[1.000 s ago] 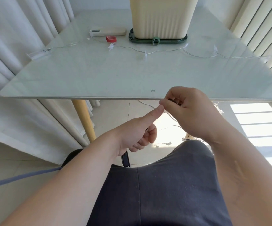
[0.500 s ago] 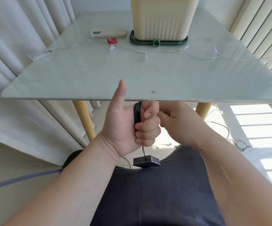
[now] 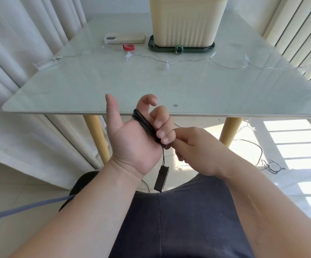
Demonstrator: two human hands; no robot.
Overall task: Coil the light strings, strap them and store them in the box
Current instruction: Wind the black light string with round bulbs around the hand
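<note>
A dark light string (image 3: 147, 125) is coiled round the fingers of my left hand (image 3: 134, 138), which is palm up below the table's front edge with its fingers curled over the coil and thumb raised. A small black box (image 3: 161, 178) hangs from the coil on a short wire. My right hand (image 3: 193, 149) pinches the wire right at the coil's lower end. A second, clear string with star lights (image 3: 167, 63) lies stretched across the table. The cream box (image 3: 185, 21) stands at the table's far edge on a green lid (image 3: 209, 48).
A phone (image 3: 124, 38) and a red strap (image 3: 129, 47) lie left of the box. More wire (image 3: 270, 165) trails over the floor at the right. Curtains flank the glass table (image 3: 95, 86). Yellow table legs (image 3: 97, 138) stand in front of my lap.
My left hand has turned palm up and loosened from a fist, so the coil round its fingers shows. The black box now hangs upright. My right hand dropped slightly to the coil's lower end.
</note>
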